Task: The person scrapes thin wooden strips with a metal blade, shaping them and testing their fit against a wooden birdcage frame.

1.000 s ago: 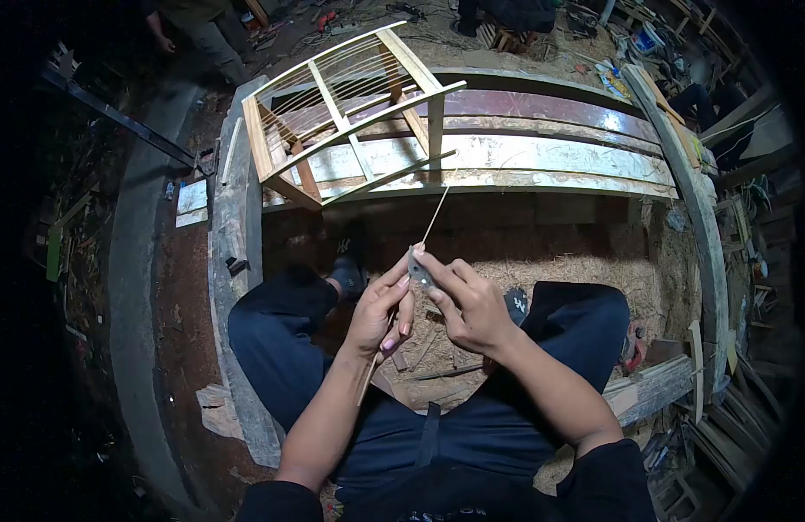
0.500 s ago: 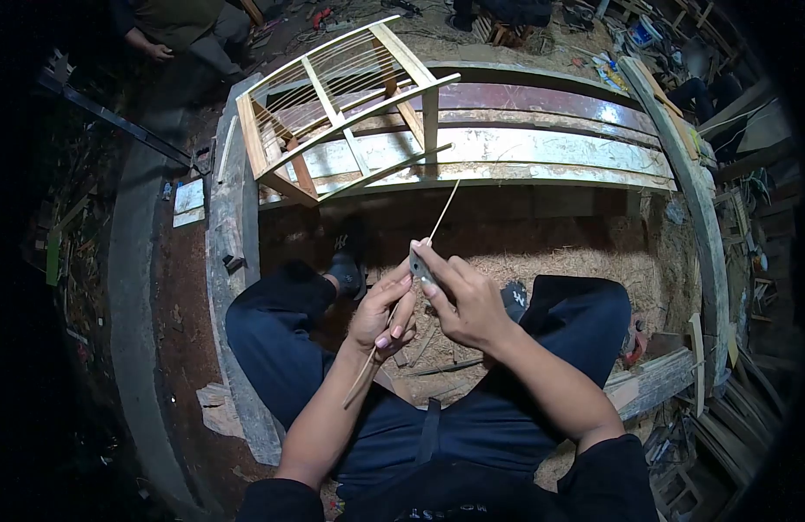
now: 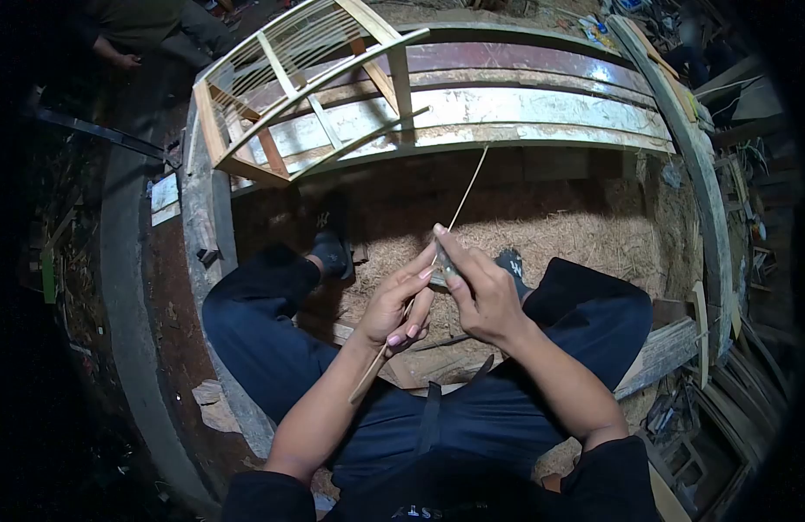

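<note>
A thin pale wooden stick (image 3: 469, 186) runs diagonally through my two hands, its far end pointing up toward the bench and its near end lying over my left forearm. My left hand (image 3: 395, 310) has its fingers wrapped around the lower part of the stick. My right hand (image 3: 487, 297) pinches a small flat grey metal piece (image 3: 446, 261) against the stick, near my left fingertips. Fingers cover most of the metal piece, so its exact kind cannot be made out.
A slatted wooden frame (image 3: 326, 117) with thin rods stands on the plank bench (image 3: 541, 113) ahead. Thick beams (image 3: 681, 174) border the sides. Wood shavings (image 3: 541, 226) cover the ground between my feet. Another person's hand (image 3: 124, 61) shows at upper left.
The view has shifted, so the bench and frame appear higher and the frame farther left. My hands appear slightly farther right, and the metal piece is turned more edge-on.
</note>
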Motion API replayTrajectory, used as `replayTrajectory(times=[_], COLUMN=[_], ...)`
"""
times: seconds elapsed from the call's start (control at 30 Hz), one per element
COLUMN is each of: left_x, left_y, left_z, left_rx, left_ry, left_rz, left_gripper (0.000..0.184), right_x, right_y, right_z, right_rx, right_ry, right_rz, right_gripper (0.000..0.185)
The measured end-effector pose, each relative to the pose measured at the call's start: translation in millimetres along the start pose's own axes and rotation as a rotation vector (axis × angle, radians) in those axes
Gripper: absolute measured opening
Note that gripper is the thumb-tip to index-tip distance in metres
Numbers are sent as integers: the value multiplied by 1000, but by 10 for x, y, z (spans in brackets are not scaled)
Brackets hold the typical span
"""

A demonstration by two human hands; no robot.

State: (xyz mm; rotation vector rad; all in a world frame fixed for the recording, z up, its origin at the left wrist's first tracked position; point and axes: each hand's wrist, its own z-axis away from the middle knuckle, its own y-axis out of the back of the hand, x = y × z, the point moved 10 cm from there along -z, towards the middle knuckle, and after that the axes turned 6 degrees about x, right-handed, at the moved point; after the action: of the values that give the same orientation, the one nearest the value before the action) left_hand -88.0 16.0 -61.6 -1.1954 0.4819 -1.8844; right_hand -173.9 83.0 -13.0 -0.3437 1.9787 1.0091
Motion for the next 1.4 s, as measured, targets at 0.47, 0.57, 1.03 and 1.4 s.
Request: replayTrajectory(times=[0.47, 0.57, 1.03, 1.4], left_x=[-188, -202, -118, -78], left_y=[-159, -97, -125, -97], left_z=[-53, -71, -56, -33], left_rx=[-132, -64, -107, -52], left_ry=[91, 97, 59, 58], left_rz=[79, 134, 104, 40], left_gripper=[58, 59, 57, 56], right_x=[292, 178, 335, 166], right_y=[154, 154, 164, 78], right_z=[34, 55, -50, 6], right_rx=[59, 0, 73, 2], right_ry=[-4, -24, -33, -15], right_rz=[-11, -24, -34, -16], right_gripper=[55, 55, 56, 54])
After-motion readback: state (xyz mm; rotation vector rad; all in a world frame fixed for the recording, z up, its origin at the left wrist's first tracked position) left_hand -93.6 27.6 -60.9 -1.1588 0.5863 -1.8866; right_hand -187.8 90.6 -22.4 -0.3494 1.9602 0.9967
